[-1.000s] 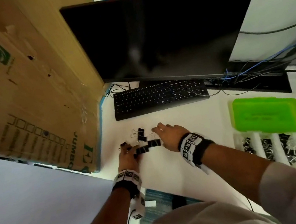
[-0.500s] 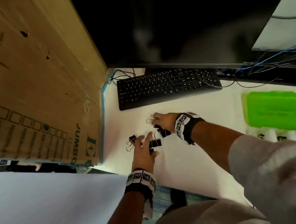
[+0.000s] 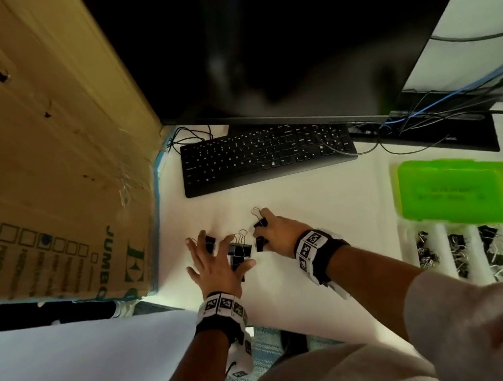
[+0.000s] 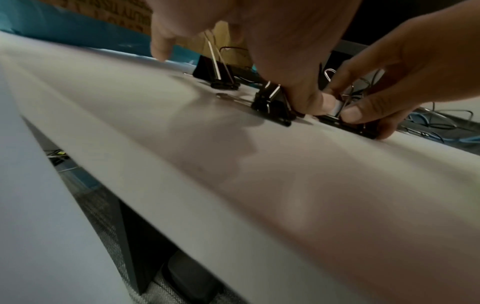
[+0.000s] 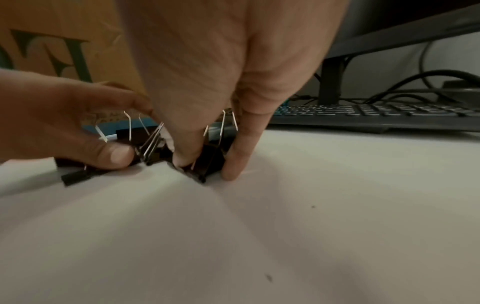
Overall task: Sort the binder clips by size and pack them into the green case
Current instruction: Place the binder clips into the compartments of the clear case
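Head view – loose clips: a small cluster of black binder clips (image 3: 239, 251) is seen on the white desk (image 3: 329, 211), in front of the keyboard (image 3: 266, 155).
Head view – left hand (image 3: 214, 265): fingers are spread flat over the cluster; nothing is seen clasped.
Head view – right hand (image 3: 278, 232): fingers are curled down onto a clip at the right of the cluster.
Head view – green case (image 3: 457, 190): it lies well apart at the right with its lid open; three clear compartments (image 3: 444, 253) below the lid already contain clips.
Left wrist view – left hand: a fingertip (image 4: 315, 102) is pressed against a standing clip (image 4: 272, 107); no closed hold is shown.
Left wrist view – right hand: thumb and fingers are pinched on a clip's wire handle.
Right wrist view – right hand: a dark clip (image 5: 205, 162) is held against the desk between fingers.
Right wrist view – left hand: its thumb (image 5: 114, 155) rests beside the neighbouring clips.
Progress (judged): packing is largely done; the desk cluster remains to be sorted and moved, then the lid closed.
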### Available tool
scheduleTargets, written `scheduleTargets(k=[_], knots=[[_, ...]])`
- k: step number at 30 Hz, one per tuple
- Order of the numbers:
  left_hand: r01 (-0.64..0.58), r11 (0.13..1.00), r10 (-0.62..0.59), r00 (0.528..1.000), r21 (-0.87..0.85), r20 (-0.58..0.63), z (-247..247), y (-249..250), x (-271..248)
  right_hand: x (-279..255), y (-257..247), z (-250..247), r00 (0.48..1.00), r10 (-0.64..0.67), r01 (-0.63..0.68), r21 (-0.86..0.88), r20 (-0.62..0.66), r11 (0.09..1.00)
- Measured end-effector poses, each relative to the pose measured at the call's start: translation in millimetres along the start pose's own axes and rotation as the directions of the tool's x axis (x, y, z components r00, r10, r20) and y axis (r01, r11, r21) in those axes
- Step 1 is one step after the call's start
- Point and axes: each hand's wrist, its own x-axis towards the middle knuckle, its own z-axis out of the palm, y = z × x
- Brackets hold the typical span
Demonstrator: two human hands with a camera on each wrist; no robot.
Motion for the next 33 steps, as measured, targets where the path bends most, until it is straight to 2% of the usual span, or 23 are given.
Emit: scheduleTargets(k=[3, 6, 12, 15, 18, 22, 23, 26, 29, 33], knots=[[-0.106, 0.994, 0.106, 0.994, 0.039, -0.001, 1, 0, 1, -11, 12, -3, 0.999, 0.033, -0.033, 0.048, -0.010, 0.998], [-0.158, 0.987, 0.157, 0.987, 0.043, 0.014, 4, 9, 2, -25, 25, -7, 0.995, 0.099, -0.098, 0.040, -0.015, 0.994], [-0.272, 0.962, 0.272, 0.962, 0.027, 0.008, 10, 20, 6, -41, 27, -1, 0.988, 0.139, -0.146, -0.123, -0.062, 0.982], [-0.275, 0.961, 0.276, 0.960, -0.031, 0.054, 13, 20, 9, -46, 26, 9, 0.981, 0.152, -0.169, -0.141, -0.124, 0.976], [-0.273, 0.960, 0.279, 0.954, -0.068, 0.108, 11, 22, 12, -54, 27, 11, 0.974, 0.154, -0.164, -0.050, -0.167, 0.985], [-0.247, 0.966, 0.256, 0.953, -0.071, 0.162, 11, 35, 17, -78, 37, 6, 0.917, 0.137, -0.126, 0.053, -0.375, 0.991], [-0.236, 0.969, 0.245, 0.953, -0.071, 0.177, 12, 40, 18, -82, 41, 5, 0.912, 0.140, -0.130, 0.053, -0.385, 0.990], [-0.228, 0.972, 0.236, 0.944, -0.061, 0.231, 12, 56, 21, -87, 45, 8, 0.949, 0.110, -0.128, -0.041, -0.295, 0.991], [-0.282, 0.955, 0.296, 0.917, -0.088, 0.268, 10, 71, 24, -82, 39, 10, 0.972, 0.067, -0.124, -0.248, -0.224, 0.961], [-0.398, 0.911, 0.411, 0.855, -0.108, 0.317, 10, 74, 30, -69, 25, 13, 0.965, 0.024, -0.116, -0.346, -0.261, 0.931]])
